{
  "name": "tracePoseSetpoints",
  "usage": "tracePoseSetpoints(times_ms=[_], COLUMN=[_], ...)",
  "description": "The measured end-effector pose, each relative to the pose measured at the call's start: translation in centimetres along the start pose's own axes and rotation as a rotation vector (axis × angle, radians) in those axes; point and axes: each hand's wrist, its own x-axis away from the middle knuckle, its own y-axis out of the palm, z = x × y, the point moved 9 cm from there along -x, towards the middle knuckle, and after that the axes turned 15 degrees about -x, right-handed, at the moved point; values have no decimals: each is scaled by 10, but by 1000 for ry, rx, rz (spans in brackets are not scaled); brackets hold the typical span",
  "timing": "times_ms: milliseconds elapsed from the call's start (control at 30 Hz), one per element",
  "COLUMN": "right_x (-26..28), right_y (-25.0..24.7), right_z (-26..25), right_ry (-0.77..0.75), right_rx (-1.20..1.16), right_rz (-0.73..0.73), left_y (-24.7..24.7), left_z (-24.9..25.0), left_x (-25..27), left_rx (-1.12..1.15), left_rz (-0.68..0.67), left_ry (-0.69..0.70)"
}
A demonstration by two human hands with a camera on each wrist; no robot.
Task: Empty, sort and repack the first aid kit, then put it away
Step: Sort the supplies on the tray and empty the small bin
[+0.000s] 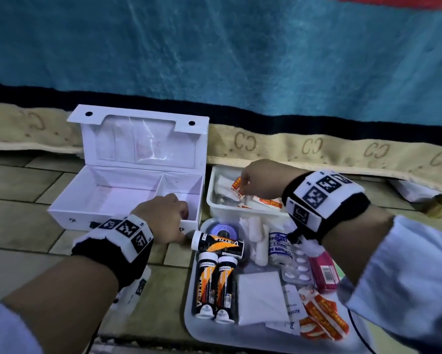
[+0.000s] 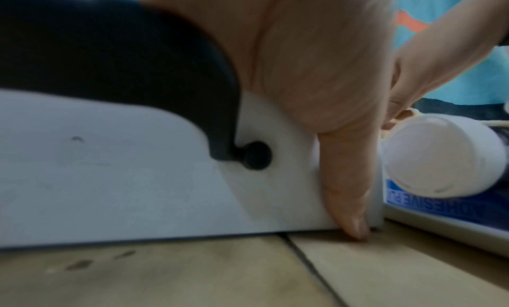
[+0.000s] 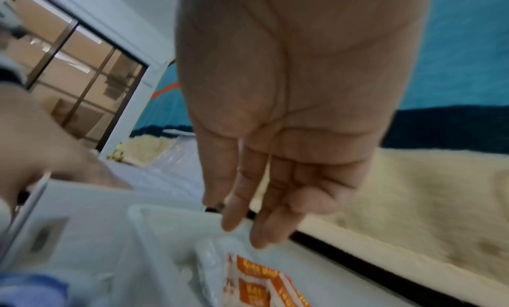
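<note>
The white first aid box (image 1: 87, 221) lies open on the floor, its lid leaning back and both compartments empty. My left hand (image 1: 185, 223) grips its front right corner, fingers curled over the rim. In the left wrist view the thumb (image 2: 349, 181) lies flat on the box front (image 2: 137, 181) beside the black handle (image 2: 137, 50). My right hand (image 1: 242, 185) hovers over a small white bin (image 1: 214, 203) holding orange sachets (image 1: 268, 202). Its fingers (image 3: 256, 231) hang straight and hold nothing above the sachets (image 3: 256, 285).
A grey tray (image 1: 196, 328) in front of the bin carries three black-and-orange tubes (image 1: 207, 284), a tape roll (image 1: 221, 227), bandage rolls (image 1: 280, 246), a blister pack (image 1: 300, 267), a pink box (image 1: 324, 272), white gauze (image 1: 260, 297) and more sachets. A blue blanket with a beige border hangs behind.
</note>
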Motion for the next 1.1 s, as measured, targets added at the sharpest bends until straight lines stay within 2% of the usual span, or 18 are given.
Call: tracePoseSetpoints(times_ms=[133,200,367,500,667,733,800,900,933,1000,1067,1100], right_x=[-18,-26,-44,-30,25,50,82,127,135,146,166,174], right_y=[30,43,45,9,-51,-62,-65,-41,-22,17,38,43], right_z=[-24,-24,-14,-3,5,9,6,4,10,25,21,13], right_ry=[-164,-184,-198,-221,-316,-330,-362,-416,-389,-282,-259,-298], right_rx=[146,214,189,-155,-638,-736,-692,-360,-260,-262,-230,-198], right_rz=[-169,-235,-175,-40,186,219,183,66,2,-76,-60,-23], left_y=[0,0,2,2,1,0,0,0,0,0,0,0], left_z=[-1,-1,-2,-1,-2,-1,0,1,1,1,0,0], left_x=[0,0,-1,-1,0,0,0,0,0,-1,-1,-1], left_rx=[0,-3,-10,-10,-14,-16,-24,-30,-31,-29,-24,-22], left_rz=[9,8,-5,-6,-2,-6,-8,-7,-6,-4,-1,-3], left_ry=[0,-1,-6,-3,2,3,4,1,1,-1,-7,-10])
